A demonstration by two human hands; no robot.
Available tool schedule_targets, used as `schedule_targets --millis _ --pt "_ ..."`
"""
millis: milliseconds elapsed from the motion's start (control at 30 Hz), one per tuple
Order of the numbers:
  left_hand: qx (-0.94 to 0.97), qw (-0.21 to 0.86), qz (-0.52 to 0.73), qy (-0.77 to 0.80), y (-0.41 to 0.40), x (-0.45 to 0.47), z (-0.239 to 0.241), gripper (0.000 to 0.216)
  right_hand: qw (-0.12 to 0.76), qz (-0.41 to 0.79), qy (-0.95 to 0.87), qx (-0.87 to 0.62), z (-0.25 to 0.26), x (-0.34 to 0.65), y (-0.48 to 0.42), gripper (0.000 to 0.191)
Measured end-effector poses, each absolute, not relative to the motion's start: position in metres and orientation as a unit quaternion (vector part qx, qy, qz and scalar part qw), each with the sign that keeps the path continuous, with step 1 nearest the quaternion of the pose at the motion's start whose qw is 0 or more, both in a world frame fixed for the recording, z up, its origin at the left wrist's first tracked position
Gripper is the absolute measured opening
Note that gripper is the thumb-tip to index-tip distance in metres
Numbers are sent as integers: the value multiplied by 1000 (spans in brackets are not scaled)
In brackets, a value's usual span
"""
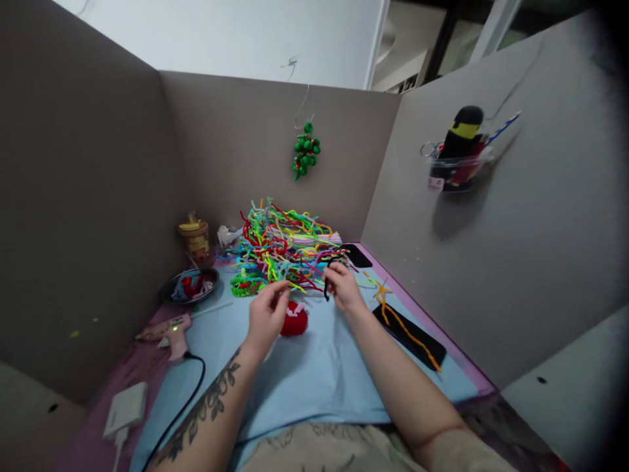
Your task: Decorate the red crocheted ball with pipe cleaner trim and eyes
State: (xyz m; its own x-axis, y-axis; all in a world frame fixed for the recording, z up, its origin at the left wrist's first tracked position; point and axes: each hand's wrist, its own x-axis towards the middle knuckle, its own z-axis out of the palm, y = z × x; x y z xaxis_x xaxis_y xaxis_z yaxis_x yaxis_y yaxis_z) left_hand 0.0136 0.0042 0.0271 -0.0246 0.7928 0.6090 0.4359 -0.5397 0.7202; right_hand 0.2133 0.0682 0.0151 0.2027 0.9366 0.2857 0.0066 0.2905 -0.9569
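Note:
My right hand [343,286] is pinched on a short black pipe cleaner [328,280], which hangs down from its fingertips. My left hand [266,312] hovers with fingers curled just above a red fuzzy craft piece [295,320] that lies on the light blue sheet [314,373]; its thumb and forefinger are close together near a yellow-green strand, and I cannot make out whether they hold it. Right behind both hands lies a tangled heap of coloured pipe cleaners [285,242].
A pink glue gun [170,330] with its black cord lies at the left, near a white adapter [125,408]. A dark dish [189,286] and a small stacked figure [194,237] stand at back left. An orange pipe cleaner [403,324] crosses a black strip at the right. Cardboard walls enclose the desk; a green ornament [306,151] hangs behind.

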Motion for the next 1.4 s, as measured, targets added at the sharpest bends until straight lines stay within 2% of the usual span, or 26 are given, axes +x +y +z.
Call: schedule_targets --millis 133,233,300,367,500,633,733,933,1400 --pt "719 217 517 411 0 31 18 28 495 536 -580 -362 1 175 30 26" --pt "723 211 524 397 2 31 16 23 443 578 -600 -331 -10 160 23 26" --pt "722 209 519 406 5 27 15 22 437 575 -609 -328 -14 159 24 24" --pt "717 210 504 434 8 22 15 23 465 525 -626 -340 -15 162 28 21" --pt "751 147 421 486 12 15 14 26 563 293 -654 -412 -12 176 30 14" --pt "791 61 345 502 11 12 14 27 542 152 -722 -402 -9 184 25 18" --pt "808 42 320 493 9 13 14 26 511 108 -770 -366 -8 183 22 19" --pt "823 18 282 493 8 15 16 25 482 31 -782 -394 -9 184 25 14" --pt "836 24 254 485 9 17 13 23 358 -1 -831 -426 -13 182 26 13"
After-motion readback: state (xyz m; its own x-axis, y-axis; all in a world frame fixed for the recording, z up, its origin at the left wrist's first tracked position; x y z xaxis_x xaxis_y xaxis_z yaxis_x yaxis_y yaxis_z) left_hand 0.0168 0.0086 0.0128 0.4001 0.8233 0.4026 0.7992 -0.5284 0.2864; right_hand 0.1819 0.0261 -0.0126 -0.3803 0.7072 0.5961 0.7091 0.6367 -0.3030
